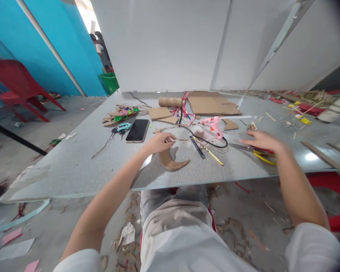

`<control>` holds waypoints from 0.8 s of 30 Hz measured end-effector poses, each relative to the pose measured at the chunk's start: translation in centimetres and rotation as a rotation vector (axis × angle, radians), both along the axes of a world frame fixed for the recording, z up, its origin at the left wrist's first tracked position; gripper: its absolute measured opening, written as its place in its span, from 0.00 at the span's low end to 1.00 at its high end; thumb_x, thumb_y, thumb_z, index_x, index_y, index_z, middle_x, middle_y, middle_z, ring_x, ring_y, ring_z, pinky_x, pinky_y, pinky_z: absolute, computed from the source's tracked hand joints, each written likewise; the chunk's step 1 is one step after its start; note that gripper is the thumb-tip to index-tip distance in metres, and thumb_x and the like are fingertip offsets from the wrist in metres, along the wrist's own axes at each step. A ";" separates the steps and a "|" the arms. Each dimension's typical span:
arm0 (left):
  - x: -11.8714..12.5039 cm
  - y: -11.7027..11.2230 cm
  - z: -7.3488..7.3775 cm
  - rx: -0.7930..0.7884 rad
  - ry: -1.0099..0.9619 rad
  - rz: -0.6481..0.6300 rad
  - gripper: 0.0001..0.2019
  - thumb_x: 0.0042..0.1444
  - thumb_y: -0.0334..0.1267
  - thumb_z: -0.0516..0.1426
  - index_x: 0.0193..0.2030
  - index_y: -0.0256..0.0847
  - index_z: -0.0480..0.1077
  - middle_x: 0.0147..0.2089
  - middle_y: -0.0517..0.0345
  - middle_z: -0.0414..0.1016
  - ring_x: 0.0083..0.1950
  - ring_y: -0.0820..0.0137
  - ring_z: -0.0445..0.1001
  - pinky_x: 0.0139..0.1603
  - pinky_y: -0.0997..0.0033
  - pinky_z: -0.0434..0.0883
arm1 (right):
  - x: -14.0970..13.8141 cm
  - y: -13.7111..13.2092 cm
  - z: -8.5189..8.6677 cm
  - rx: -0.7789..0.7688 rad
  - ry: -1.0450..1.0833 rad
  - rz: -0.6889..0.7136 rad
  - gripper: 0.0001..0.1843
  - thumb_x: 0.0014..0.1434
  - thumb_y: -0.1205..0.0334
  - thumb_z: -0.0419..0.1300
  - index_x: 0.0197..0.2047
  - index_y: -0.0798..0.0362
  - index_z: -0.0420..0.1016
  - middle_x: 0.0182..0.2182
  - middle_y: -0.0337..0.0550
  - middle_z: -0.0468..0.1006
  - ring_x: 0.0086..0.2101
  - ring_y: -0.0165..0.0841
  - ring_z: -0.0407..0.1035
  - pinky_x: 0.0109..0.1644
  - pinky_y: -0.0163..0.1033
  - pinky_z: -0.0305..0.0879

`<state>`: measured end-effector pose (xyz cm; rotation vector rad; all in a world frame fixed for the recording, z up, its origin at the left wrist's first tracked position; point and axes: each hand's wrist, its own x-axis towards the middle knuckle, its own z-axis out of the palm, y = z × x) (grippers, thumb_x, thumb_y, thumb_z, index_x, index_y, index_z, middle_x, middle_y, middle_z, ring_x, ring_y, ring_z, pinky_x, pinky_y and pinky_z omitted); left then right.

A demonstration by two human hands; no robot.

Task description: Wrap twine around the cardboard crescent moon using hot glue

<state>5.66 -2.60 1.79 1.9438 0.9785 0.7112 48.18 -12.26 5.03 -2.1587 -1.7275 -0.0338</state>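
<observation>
A crescent cut from brown cardboard stands or lies near the table's front edge. My left hand is closed at its upper end, thumb and fingers pinched together and hiding that tip. Thin twine runs from beside these fingers towards the right. My right hand is slightly blurred, with fingers stretched out and nothing visible in them. It hovers just above scissors with yellow handles. Between my hands lie a dark pen-like cutter and a yellow pencil-like stick.
A pink glue gun with a black cord lies at centre right. Behind are a twine roll and cardboard sheets. A phone and blue-handled pliers lie left. A white container and scraps are far right.
</observation>
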 end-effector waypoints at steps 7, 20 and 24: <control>-0.6 -2.2 1.6 -0.278 -0.014 0.063 0.18 0.50 0.35 0.61 0.49 0.41 0.67 0.30 0.63 0.68 0.26 0.75 0.69 0.24 0.78 0.64 | -5.4 7.9 -2.8 -0.147 0.228 0.234 0.35 0.51 0.40 0.62 0.55 0.56 0.72 0.45 0.56 0.78 0.40 0.40 0.73 0.42 0.44 0.69; -5.9 -11.7 -0.6 0.610 0.483 0.095 0.14 0.66 0.39 0.46 0.53 0.40 0.68 0.54 0.49 0.74 0.56 0.62 0.70 0.52 0.62 0.68 | -9.2 10.1 -2.9 0.123 0.732 0.280 0.19 0.61 0.51 0.53 0.51 0.50 0.69 0.46 0.51 0.77 0.33 0.34 0.74 0.33 0.40 0.68; -4.9 -13.7 -2.2 0.706 0.528 -0.089 0.17 0.68 0.41 0.45 0.57 0.40 0.65 0.61 0.50 0.69 0.65 0.61 0.63 0.64 0.53 0.58 | -10.2 8.0 0.7 0.111 0.358 0.275 0.19 0.55 0.47 0.60 0.38 0.55 0.75 0.32 0.49 0.78 0.31 0.36 0.70 0.35 0.41 0.64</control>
